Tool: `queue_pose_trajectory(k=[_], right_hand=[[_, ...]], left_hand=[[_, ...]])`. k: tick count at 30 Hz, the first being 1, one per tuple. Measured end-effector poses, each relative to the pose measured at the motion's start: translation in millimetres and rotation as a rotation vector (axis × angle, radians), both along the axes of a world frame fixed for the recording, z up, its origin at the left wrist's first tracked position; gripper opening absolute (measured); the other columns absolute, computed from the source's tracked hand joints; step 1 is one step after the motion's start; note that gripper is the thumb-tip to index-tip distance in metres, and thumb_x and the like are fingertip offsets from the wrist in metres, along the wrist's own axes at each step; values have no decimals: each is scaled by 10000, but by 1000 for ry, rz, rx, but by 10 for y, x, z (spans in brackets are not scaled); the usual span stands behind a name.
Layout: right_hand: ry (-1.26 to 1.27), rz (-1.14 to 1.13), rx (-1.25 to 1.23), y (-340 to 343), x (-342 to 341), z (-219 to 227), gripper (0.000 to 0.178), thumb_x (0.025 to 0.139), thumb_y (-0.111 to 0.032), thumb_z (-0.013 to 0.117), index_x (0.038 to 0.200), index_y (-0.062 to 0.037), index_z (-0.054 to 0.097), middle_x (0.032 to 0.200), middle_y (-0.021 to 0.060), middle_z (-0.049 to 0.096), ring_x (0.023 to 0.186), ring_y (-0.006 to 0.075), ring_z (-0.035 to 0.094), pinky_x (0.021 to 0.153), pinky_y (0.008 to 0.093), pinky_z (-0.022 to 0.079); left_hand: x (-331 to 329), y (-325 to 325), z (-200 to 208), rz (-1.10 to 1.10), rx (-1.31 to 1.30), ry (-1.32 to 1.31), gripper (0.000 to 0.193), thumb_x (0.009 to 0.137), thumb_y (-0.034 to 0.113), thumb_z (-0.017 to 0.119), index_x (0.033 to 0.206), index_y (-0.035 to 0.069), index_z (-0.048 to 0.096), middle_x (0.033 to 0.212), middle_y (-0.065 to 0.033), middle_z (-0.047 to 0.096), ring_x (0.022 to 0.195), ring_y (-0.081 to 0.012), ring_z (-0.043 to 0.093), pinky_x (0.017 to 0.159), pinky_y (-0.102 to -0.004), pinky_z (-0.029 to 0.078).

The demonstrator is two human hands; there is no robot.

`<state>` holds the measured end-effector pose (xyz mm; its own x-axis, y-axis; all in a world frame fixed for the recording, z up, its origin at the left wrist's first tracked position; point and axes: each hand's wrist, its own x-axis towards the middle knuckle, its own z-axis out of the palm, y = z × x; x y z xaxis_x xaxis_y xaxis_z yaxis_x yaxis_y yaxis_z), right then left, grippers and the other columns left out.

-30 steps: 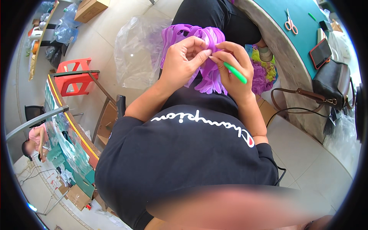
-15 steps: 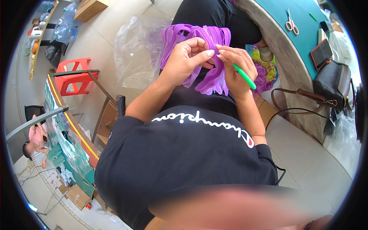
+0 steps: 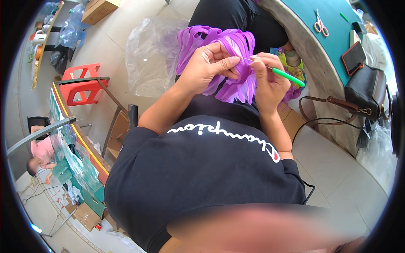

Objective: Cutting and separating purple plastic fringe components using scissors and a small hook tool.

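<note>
A thick bundle of purple looped strips lies over my lap, its sheer lower ends hanging toward me. My left hand is closed on the strips, thumb and fingers pinching some at the middle of the bundle. Just right of it, my right hand grips a thin metal tool with a bright green handle. The handle points out to the right, while the slim shaft runs left between the fingers toward the strips. Whether the tip passes through a strip is too small to tell.
Orange-handled scissors, a phone and a black bag rest on the teal-topped table at right. A clear plastic bag and a red stool stand left. Another person sits at the far-left table.
My right hand has shifted slightly right and turned, so the green handle lies flatter and the metal shaft shows. The left hand keeps its pinch on the strips.
</note>
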<state>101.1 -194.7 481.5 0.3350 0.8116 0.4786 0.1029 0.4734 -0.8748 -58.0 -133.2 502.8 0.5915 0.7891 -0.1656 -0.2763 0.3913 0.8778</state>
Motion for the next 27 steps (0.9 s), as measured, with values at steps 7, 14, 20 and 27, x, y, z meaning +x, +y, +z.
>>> queue_pose_trajectory(k=[7,14,20,27], right_hand=[[-40,-8,-12,0,-37,10,73,872,-22,645,919,30,625,953,112,620,839,132,584,720,225,466],[-481,-147,53,49,-49,115,74,788,-19,703,839,5,655,865,109,625,759,210,609,666,284,483],[-560,-80,-14,88,9,149,74,775,-26,709,819,-3,654,842,102,614,748,224,605,657,298,482],[-500,-130,98,105,-35,92,85,761,-8,723,832,3,677,826,104,612,712,195,610,625,271,488]], left_hand=[[-1,-43,40,53,30,-28,139,883,49,633,998,-29,619,883,-87,662,745,-145,664,686,-280,575],[-4,-66,-36,174,359,176,97,879,5,620,974,-9,613,887,-65,660,778,-113,640,681,-261,566],[39,-118,-50,248,402,274,83,853,-13,648,913,6,593,845,-17,621,772,-71,602,710,-207,507],[18,-18,-35,209,223,112,111,836,-22,658,889,8,566,823,-12,596,769,-65,580,725,-217,500]])
